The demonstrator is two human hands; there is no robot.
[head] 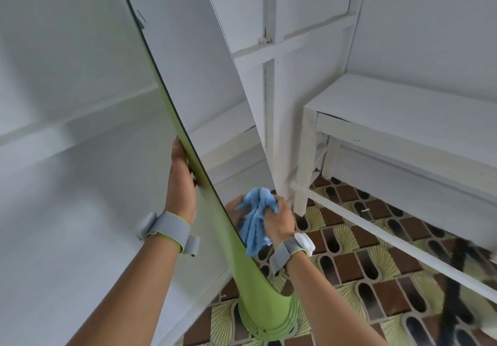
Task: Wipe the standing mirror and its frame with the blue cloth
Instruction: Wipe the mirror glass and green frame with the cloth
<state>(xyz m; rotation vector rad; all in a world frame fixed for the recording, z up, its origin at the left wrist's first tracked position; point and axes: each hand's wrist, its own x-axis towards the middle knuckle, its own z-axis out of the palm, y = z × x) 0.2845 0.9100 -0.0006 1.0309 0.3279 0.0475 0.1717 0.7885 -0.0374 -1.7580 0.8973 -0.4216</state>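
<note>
The standing mirror (193, 71) leans across the middle of the view, its glass reflecting white walls. Its green frame (215, 219) runs down the left edge to a round green base (269, 321) on the floor. My left hand (180, 184) holds the frame's left edge from behind, thumb along the rim. My right hand (279, 216) grips the bunched blue cloth (255, 222) and holds it against the lower glass next to the frame. The hand and cloth are reflected in the mirror.
A white wooden bench (403, 119) stands at the right with a low rail (376, 227) near the floor. White panelled walls (53, 103) close in left and behind. The floor (349, 273) is patterned brown and green tile. A dark blurred object (457, 278) lies at the right.
</note>
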